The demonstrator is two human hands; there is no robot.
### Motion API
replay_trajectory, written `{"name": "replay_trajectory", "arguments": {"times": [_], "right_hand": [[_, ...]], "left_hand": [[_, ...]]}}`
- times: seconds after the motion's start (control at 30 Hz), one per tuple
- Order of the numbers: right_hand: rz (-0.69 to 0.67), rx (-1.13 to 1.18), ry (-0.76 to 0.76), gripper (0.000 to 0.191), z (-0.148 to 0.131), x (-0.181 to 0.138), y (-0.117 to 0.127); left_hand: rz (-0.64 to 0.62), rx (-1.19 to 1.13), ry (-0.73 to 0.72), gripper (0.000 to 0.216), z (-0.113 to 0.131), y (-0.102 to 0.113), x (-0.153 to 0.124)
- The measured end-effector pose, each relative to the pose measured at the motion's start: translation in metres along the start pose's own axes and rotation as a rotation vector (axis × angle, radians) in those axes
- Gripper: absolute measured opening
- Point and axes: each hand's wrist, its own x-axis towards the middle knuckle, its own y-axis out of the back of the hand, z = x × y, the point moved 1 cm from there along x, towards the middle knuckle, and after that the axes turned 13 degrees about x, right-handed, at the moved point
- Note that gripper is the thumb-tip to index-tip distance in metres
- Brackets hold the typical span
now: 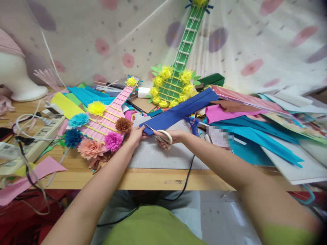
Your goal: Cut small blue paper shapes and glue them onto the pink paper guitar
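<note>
A long folded strip of dark blue crepe paper lies slantwise over the grey cutting mat. Its near left end is pinched by my left hand. In my right hand is a pair of white-handled scissors, with the blades at the lower edge of the blue paper, close to my left fingertips. To the left lies a pink paper guitar trimmed with colourful paper flowers. Behind the strip, a green paper guitar with yellow flowers leans against the curtain.
A blue glue gun stands right of the mat, its cord hanging over the table edge. Sheets of teal crepe paper pile up at the right. On the left are a power strip, tangled cables and pink paper scraps.
</note>
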Motion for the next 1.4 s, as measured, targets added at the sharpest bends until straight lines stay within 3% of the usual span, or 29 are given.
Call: {"name": "replay_trajectory", "arguments": {"times": [0.2,0.57,1.03,1.4], "right_hand": [[-0.002,-0.057,0.002,0.062,-0.010,0.011,0.001],[0.185,-0.069,0.138,0.054,-0.003,0.011,-0.006],[0.320,-0.100,0.175,0.051,-0.003,0.009,-0.013],[0.285,-0.075,0.202,0.047,0.000,0.005,-0.009]], "left_hand": [[-0.007,-0.030,-0.011,0.013,0.001,0.001,0.001],[0.000,-0.085,0.036,0.017,0.004,0.001,0.000],[-0.010,-0.084,0.051,0.014,0.006,0.001,0.000],[0.028,-0.070,0.037,0.011,0.003,0.000,-0.002]]}}
